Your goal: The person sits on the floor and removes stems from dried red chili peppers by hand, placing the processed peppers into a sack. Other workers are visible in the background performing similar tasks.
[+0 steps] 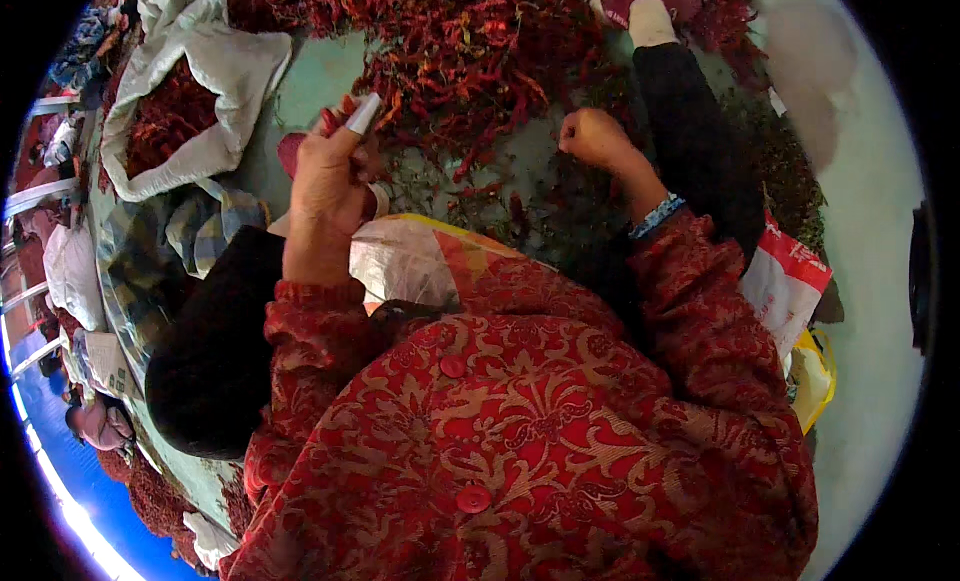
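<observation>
My left hand (pixel 326 194) is raised over the near left edge of a heap of dried red chilli peppers (pixel 465 63). It is closed around a few red chillies (pixel 328 121), and a white wrap (pixel 364 114) covers one digit. To the right, my right hand (pixel 600 139) hovers above the heap's near right side with its fingers curled in. Whether anything is pinched in those fingers is hidden. Loose stems and scattered chillies (pixel 517 206) cover the floor between the hands.
An open white woven sack (pixel 251 108) holding chillies stands at the left, beside a checked cloth (pixel 199 228). My outstretched leg (pixel 694 123) borders the heap on the right. A red-and-white bag (pixel 787 281) lies by my right arm. Another person (pixel 105 427) sits far left.
</observation>
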`<state>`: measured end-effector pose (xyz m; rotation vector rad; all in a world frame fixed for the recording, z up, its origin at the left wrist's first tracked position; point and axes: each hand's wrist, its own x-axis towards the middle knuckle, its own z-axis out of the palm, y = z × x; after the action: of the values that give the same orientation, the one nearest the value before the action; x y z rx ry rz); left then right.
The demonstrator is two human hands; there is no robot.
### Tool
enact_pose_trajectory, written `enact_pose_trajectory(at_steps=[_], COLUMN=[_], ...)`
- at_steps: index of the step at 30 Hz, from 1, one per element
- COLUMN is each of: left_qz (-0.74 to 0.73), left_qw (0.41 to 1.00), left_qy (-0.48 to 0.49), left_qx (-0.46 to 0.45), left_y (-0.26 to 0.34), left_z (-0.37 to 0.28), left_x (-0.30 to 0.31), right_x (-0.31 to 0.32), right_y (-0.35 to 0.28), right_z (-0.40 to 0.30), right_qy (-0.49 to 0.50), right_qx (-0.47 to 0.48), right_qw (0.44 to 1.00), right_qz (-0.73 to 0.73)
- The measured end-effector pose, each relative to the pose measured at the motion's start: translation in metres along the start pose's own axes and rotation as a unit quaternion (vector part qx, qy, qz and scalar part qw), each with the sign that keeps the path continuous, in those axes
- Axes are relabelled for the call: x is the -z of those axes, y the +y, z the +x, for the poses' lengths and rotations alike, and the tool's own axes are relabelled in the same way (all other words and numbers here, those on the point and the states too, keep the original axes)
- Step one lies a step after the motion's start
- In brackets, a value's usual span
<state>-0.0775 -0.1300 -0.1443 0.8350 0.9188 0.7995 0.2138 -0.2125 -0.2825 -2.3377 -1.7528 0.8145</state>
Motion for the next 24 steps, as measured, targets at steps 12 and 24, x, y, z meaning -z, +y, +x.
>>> enact_pose_trajectory(at_steps=[12, 24], left_qz=[-0.007, -0.033], left_qw=[0.998, 0.996], left_qy=[0.029, -0.005], left_qx=[0.062, 0.077], left_y=[0.002, -0.003], left_z=[0.014, 0.013], left_x=[-0.006, -0.008], right_x=[-0.051, -0.080], right_y=[-0.053, -0.085], right_z=[0.004, -0.011], right_qy=[-0.058, -0.017], right_qx=[0.124, 0.202], right_qw=[0.990, 0.979], right_qz=[0.044, -0.031])
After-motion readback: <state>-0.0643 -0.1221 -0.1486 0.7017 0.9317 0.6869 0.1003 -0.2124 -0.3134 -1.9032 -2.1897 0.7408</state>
